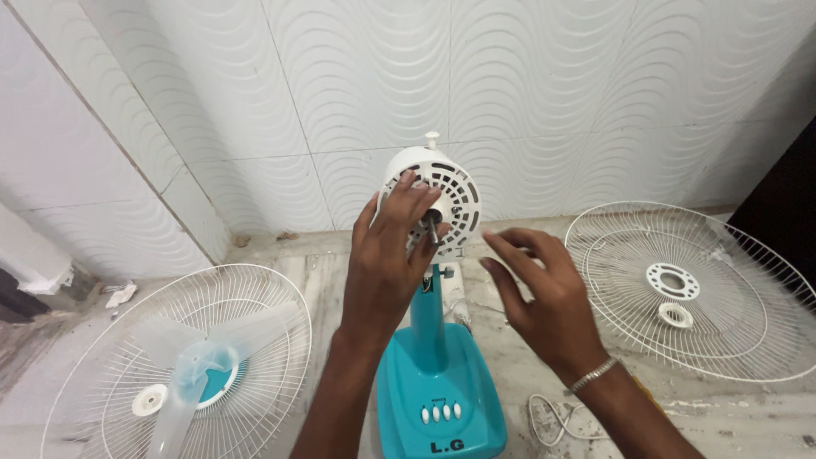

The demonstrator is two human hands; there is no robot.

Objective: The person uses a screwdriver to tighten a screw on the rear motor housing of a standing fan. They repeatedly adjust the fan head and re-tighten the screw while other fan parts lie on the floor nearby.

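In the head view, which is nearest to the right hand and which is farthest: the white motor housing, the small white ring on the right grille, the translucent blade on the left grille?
1. White motor housing, just up-left of the right hand.
2. Small white ring, to its right on the right grille.
3. Translucent blade, far left on the left grille.

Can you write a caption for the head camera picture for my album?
Left hand touches a white fan motor head, right hand hovers beside it.

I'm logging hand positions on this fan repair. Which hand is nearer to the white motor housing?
Left. The left hand rests its fingers on the front of the motor housing, by the shaft. The right hand is open, lower and to the right, not touching it.
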